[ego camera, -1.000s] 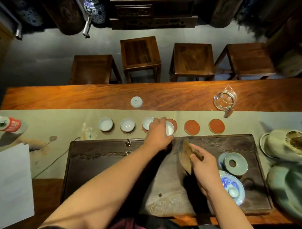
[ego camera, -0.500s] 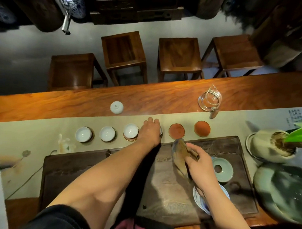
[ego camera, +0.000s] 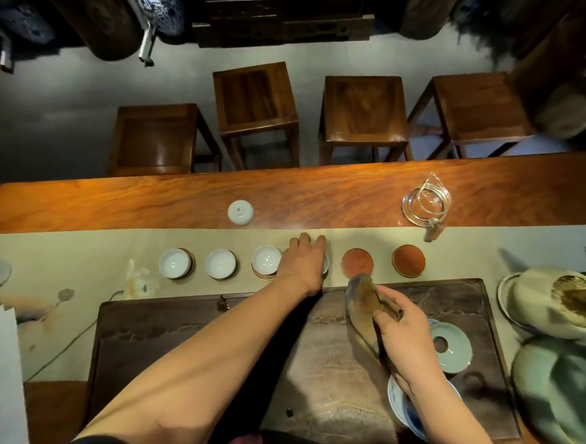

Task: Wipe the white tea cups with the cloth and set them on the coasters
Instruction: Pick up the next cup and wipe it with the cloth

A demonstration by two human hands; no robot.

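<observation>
Left hand over the fourth white tea cup in the row, right hand holding the cloth.

The left hand (ego camera: 303, 263) lies over a small white porcelain tea cup (ego camera: 325, 269), only its rim showing; whether the fingers grip it cannot be told. Three more white cups (ego camera: 222, 268) sit on coasters to its left, and two bare round rust-red coasters (ego camera: 357, 263) lie to its right. The right hand (ego camera: 405, 334) pinches a folded brown cloth (ego camera: 363, 314) above the dark wooden tea tray (ego camera: 189, 328). Writing at the beige runner's (ego camera: 86, 252) right edge is too small to read.
</observation>
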